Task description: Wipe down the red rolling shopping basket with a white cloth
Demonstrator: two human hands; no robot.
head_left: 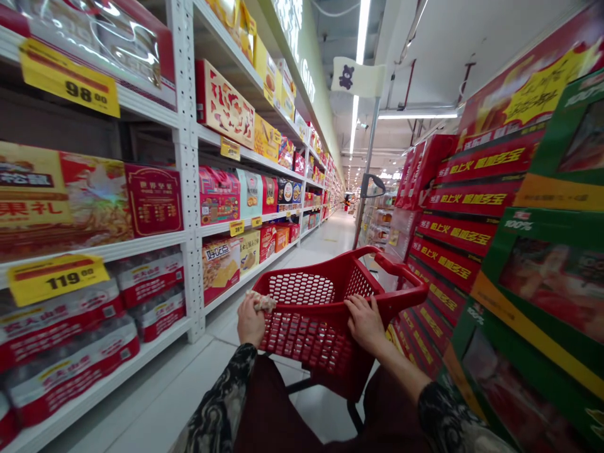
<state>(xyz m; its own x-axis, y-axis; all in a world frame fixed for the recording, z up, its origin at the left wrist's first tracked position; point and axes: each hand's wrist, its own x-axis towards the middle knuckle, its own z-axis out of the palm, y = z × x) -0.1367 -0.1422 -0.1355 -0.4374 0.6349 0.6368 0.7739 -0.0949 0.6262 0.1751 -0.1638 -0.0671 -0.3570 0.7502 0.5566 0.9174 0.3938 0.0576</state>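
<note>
A small red plastic shopping cart (302,314) stands sideways right in front of my knees, its handle pointing right. My left hand (251,321) is closed on a crumpled, light patterned cloth (262,302) and rests against the cart's left end at the rim. On the near rim, toward the handle, my right hand (365,322) is closed with its fingers hooked over the edge. Perforated walls form the basket. A pole (370,145) rises behind the cart, with a cream bear flag (355,77) at its top.
White shelves (185,157) with boxed goods and yellow price tags line the left side. Packs of bottles (75,358) fill the lower shelf. Stacked red cartons (453,233) and green boxes (542,277) stand close on the right. A tiled aisle (330,236) runs ahead between them.
</note>
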